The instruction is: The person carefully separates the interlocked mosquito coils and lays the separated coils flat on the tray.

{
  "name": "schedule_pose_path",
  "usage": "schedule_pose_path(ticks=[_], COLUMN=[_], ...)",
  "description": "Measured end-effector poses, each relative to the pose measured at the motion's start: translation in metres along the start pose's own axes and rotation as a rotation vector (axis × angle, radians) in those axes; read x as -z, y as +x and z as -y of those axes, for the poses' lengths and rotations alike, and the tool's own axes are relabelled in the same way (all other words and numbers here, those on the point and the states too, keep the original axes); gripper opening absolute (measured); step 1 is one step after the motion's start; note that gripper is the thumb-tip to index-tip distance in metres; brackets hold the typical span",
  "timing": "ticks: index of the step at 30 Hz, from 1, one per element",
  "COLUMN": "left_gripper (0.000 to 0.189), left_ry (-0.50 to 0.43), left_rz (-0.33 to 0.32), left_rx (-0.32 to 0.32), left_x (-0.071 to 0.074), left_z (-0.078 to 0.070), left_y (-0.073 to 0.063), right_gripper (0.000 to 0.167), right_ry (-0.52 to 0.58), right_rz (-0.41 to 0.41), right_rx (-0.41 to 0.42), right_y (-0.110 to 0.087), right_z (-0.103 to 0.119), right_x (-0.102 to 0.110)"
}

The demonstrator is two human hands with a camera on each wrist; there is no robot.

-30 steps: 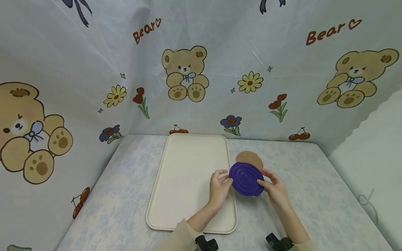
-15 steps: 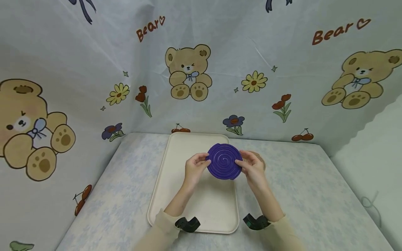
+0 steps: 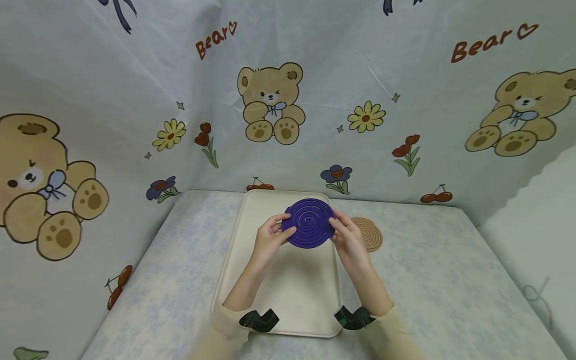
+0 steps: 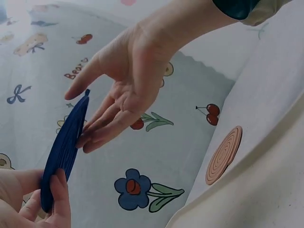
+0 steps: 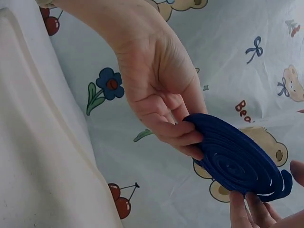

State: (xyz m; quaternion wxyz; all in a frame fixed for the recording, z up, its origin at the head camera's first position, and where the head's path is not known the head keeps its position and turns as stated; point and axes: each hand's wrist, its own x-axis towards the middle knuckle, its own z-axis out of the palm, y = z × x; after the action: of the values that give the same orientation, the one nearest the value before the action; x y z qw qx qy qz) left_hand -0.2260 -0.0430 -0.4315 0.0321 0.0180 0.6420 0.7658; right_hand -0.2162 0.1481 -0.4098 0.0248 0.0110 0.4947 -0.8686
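The purple spiral disc [image 3: 309, 223] is held above the far part of the tray [image 3: 292, 300], tilted, with its broad face toward the wearer; this angle presumably keeps the spiral in sight. The left hand [image 3: 266, 243] pinches the disc's left edge between thumb and fingers, and so appears to carry most of the load. The right hand [image 3: 352, 245] rests its extended fingers against the opposite edge, thumb clear of the disc (the head view makes the thumb seem to touch; both wrist views show a gap). This contact probably steadies the disc rather than clamps it. Edge holding by both hands leaves most of the face uncovered.

The tan spiral mat [image 3: 371, 235] lies flat on the table [image 3: 450, 290], just beside the tray's right rim, toward its far end; neither hand grips it. A patterned cloth [image 3: 315, 50] hangs behind the tray, probably serving as a backdrop.
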Motion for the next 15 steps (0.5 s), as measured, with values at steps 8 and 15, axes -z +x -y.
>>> schedule_pose_path(ticks=[8,15], left_gripper=[0.030,0.033], left_ry=[0.179,0.379], left_rz=[-0.113,0.012], left_rx=[-0.098,-0.155], left_x=[-0.008,-0.009], left_z=[0.005,0.010], left_y=[-0.004,-0.003], right_gripper=[0.064,0.044], right_ry=[-0.046,-0.045], right_rz=[0.111,0.050], right_rx=[0.066,0.120], right_y=[-0.003,-0.004], right_z=[-0.013,-0.020], right_x=[-0.009,-0.013])
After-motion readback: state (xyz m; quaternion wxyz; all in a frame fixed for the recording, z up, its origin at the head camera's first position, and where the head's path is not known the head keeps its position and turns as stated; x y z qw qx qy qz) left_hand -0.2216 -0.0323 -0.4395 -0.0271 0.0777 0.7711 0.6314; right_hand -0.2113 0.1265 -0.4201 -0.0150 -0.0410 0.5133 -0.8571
